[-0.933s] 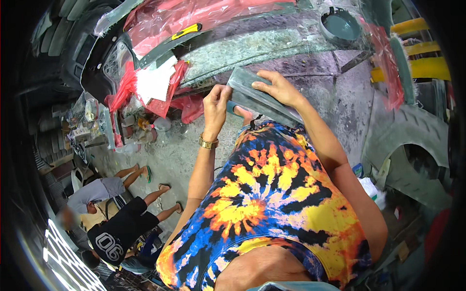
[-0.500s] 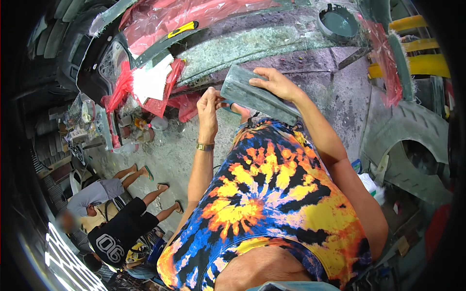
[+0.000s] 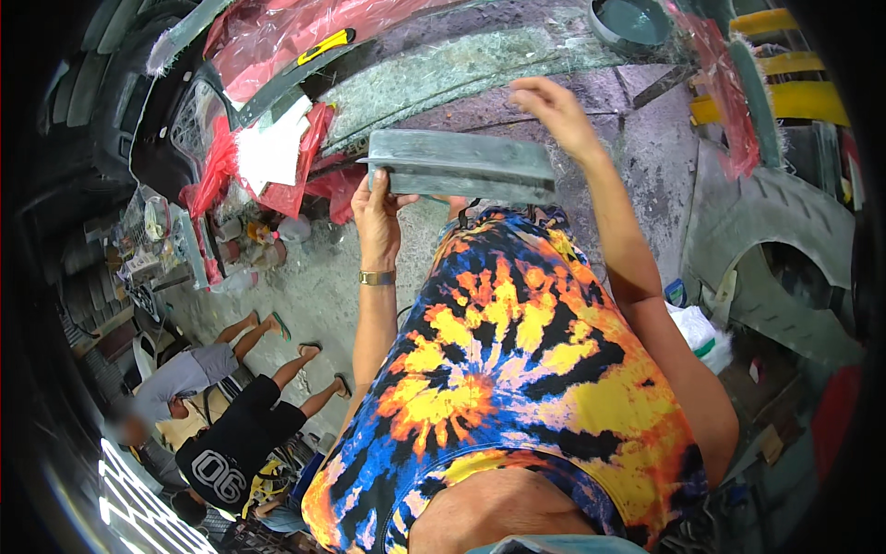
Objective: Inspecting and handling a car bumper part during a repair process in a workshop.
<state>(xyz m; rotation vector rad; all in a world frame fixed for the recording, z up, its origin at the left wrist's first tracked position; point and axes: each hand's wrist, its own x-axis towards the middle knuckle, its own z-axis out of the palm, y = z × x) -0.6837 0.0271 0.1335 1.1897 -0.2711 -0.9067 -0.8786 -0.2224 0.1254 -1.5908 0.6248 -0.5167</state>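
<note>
My left hand (image 3: 376, 222) grips the left end of a long grey moulded panel (image 3: 461, 164), thumb on its face and fingers behind. The panel lies nearly level in front of my body, with a ridge along its length and pale scuffs on its surface. My right hand (image 3: 554, 111) hovers beyond the panel's right end, fingers loosely stretched, touching nothing. Past the panel runs a dusty, curved grey-green surface (image 3: 461, 78). A dark bowl (image 3: 637, 53) with a grey coating inside rests at its right end.
A yellow utility knife (image 3: 327, 46) lies near pink plastic film (image 3: 254, 55). White sheets (image 3: 269, 148) sit on red plastic at left. A grey fender (image 3: 729, 212) stands at right, below yellow bars (image 3: 775, 103). Two people (image 3: 235, 443) are at lower left.
My right hand has let go of the panel and lifted away from it. The panel has swung from slanted to nearly level and moved left, now held by my left hand.
</note>
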